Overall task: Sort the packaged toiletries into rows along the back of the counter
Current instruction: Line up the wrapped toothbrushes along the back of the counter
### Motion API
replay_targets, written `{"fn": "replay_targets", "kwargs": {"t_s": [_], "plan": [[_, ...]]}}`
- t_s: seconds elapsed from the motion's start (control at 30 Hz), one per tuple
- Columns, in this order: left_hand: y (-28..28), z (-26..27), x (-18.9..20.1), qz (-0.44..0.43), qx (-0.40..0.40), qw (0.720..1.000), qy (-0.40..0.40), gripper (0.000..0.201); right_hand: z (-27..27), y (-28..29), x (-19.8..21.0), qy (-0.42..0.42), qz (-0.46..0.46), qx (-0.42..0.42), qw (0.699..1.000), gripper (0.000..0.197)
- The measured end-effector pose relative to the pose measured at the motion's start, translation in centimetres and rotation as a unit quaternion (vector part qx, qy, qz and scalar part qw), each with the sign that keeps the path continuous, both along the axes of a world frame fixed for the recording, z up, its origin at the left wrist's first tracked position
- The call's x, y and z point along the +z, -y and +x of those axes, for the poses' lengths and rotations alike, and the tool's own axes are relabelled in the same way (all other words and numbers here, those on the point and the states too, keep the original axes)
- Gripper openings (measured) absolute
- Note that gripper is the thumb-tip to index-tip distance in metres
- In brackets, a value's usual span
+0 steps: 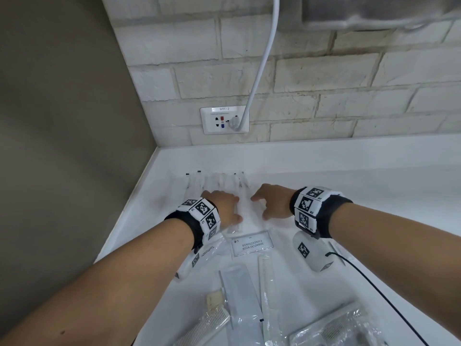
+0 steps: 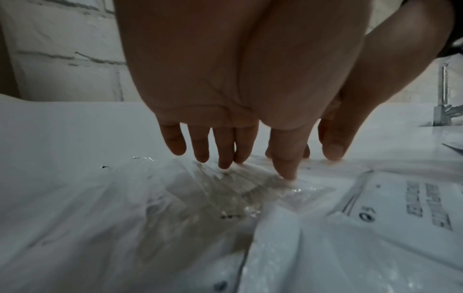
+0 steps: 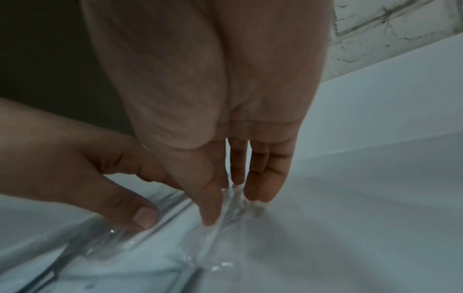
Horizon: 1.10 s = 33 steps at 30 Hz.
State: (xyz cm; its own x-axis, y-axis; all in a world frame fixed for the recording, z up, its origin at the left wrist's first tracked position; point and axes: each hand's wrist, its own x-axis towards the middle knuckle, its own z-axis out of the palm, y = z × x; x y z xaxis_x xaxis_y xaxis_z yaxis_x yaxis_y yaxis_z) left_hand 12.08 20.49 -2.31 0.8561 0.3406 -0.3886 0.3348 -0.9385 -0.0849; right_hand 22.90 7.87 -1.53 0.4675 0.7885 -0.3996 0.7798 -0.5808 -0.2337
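Observation:
Several slim toiletries in clear wrappers (image 1: pixel 217 182) lie side by side in a row near the back left of the white counter (image 1: pixel 349 171). Both hands rest on the near end of this row. My left hand (image 1: pixel 235 207) has straight fingers, and their tips (image 2: pixel 225 164) press on the crinkled clear wrappers (image 2: pixel 225 198). My right hand (image 1: pixel 259 207) stands just to the right, its straight fingertips (image 3: pixel 258 196) and thumb touching a clear wrapper (image 3: pixel 225 228). One wrapped item (image 1: pixel 245 211) lies between the two hands. The left thumb (image 3: pixel 140 216) shows in the right wrist view.
Nearer me lie a "Shampoo with conditioner" sachet (image 1: pixel 252 244), a toothpaste pack (image 1: pixel 209 250) and several wrapped combs (image 1: pixel 268 283). A wall socket (image 1: pixel 224 120) with a white cable (image 1: pixel 262 58) sits above the counter's back edge. A tap (image 2: pixel 444 95) stands to the right.

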Motion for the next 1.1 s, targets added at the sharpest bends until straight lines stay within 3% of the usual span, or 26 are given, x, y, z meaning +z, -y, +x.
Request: {"fn": "replay_targets", "kwargs": {"t_s": [0.23, 1.1], "plan": [[0.1, -0.5, 0.5, 0.030, -0.026, 0.999, -0.027, 0.066, -0.3, 0.2, -0.7, 0.019, -0.004, 0.004, 1.000, 0.071], [-0.2, 0.0, -0.3, 0.025, 0.007, 1.000, 0.000, 0.066, -1.3, -0.3, -1.1, 0.028, 0.010, -0.015, 0.999, 0.066]]}}
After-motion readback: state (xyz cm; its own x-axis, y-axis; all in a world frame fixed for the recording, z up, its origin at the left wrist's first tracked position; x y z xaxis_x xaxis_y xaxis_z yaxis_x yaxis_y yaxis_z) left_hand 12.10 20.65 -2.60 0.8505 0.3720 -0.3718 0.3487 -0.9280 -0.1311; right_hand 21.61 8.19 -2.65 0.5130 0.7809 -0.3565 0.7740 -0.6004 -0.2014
